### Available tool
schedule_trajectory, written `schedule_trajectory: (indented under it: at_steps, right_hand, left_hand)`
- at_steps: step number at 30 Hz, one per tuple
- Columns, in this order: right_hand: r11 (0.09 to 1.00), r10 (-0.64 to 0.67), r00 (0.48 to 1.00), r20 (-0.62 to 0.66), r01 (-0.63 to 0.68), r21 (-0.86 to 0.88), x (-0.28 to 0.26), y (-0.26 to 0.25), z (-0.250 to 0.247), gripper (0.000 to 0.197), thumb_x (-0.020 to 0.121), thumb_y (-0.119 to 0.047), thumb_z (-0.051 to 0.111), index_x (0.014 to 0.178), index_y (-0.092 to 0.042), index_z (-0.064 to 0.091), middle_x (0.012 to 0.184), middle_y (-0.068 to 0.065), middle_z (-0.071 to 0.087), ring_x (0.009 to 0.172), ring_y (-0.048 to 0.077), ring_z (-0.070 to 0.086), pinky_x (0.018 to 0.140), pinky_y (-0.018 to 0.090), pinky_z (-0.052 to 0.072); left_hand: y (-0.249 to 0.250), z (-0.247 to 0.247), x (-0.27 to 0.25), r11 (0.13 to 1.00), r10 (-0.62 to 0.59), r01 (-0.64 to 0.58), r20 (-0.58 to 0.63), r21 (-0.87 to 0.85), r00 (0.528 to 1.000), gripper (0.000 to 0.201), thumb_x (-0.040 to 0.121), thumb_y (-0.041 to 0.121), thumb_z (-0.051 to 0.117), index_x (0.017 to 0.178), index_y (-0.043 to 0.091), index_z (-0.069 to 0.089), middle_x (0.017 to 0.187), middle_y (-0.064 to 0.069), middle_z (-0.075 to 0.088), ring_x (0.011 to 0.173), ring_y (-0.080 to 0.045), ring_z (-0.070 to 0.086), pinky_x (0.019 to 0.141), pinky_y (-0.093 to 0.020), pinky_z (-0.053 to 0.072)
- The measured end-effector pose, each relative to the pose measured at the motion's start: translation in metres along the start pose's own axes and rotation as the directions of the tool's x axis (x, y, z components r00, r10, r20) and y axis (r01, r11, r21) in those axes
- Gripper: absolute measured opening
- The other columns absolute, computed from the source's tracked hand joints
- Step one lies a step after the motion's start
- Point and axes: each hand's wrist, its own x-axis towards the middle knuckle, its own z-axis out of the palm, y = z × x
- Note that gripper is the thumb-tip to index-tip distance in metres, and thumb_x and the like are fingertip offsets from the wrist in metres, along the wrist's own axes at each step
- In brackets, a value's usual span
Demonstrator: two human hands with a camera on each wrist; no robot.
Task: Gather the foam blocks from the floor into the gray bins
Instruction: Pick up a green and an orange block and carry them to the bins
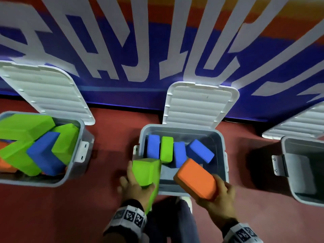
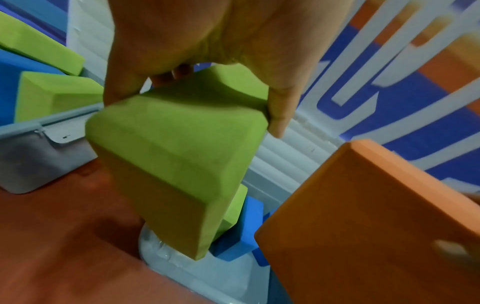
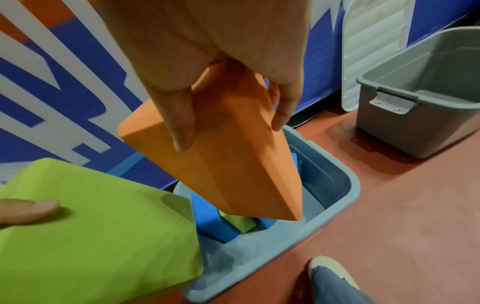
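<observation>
My left hand (image 1: 135, 185) grips a green foam block (image 1: 146, 172) over the near left corner of the middle gray bin (image 1: 220, 137). My right hand (image 1: 220, 193) grips an orange foam block (image 1: 196, 178) over that bin's near right edge, tilted down into it. In the left wrist view the green block (image 2: 179, 164) hangs from thumb and fingers, the orange block (image 2: 371, 222) beside it. The right wrist view shows the orange block (image 3: 226, 156) pointing into the bin (image 3: 345, 185). Blue blocks (image 1: 199, 150) and a green block (image 1: 167, 149) stand inside the bin.
A left gray bin (image 1: 82, 130) is heaped with green, blue and orange blocks. A right gray bin (image 1: 287, 155) holds no blocks that I can see. White lids (image 1: 199, 106) lean back against a blue and orange wall banner. My shoe (image 3: 330, 267) stands on the red floor near the middle bin.
</observation>
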Motion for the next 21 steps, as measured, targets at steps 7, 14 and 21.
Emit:
schedule_trajectory:
  at_steps: [7,14,21]
  right_hand:
    - [0.995,0.018,0.996,0.092,-0.009,-0.094,0.072,0.028,0.054,0.092,0.050,0.008,0.081,0.132,-0.021,0.050,0.117,0.003,0.028,0.095,0.019,0.040,0.095,0.027,0.035]
    - [0.982,0.081,0.972,0.222,-0.040,-0.184,0.116,0.060,0.093,0.092,0.054,0.000,0.082,0.133,-0.028,0.046,0.133,0.007,0.026,0.113,0.031,0.049,0.104,0.037,0.040]
    - [0.993,0.088,0.965,0.246,-0.065,-0.100,0.153,0.074,0.110,0.082,0.061,-0.002,0.082,0.131,-0.029,0.048,0.131,0.006,0.024,0.100,0.022,0.045,0.090,0.025,0.046]
  left_hand:
    - [0.001,0.059,0.063,0.996,-0.028,0.025,0.037,0.089,0.999,0.102,0.074,0.040,0.073,0.149,0.035,0.003,0.125,-0.010,0.032,0.118,-0.036,0.039,0.095,-0.036,0.037]
    - [0.030,0.091,0.124,0.972,0.024,-0.040,0.069,0.230,0.997,0.098,0.074,0.046,0.070,0.148,0.039,0.004,0.137,-0.012,0.026,0.127,-0.036,0.028,0.102,-0.037,0.031]
    - [0.033,0.109,0.172,0.968,0.039,-0.062,0.098,0.242,0.994,0.095,0.074,0.048,0.070,0.146,0.043,0.010,0.148,-0.016,0.021,0.134,-0.040,0.026,0.108,-0.043,0.031]
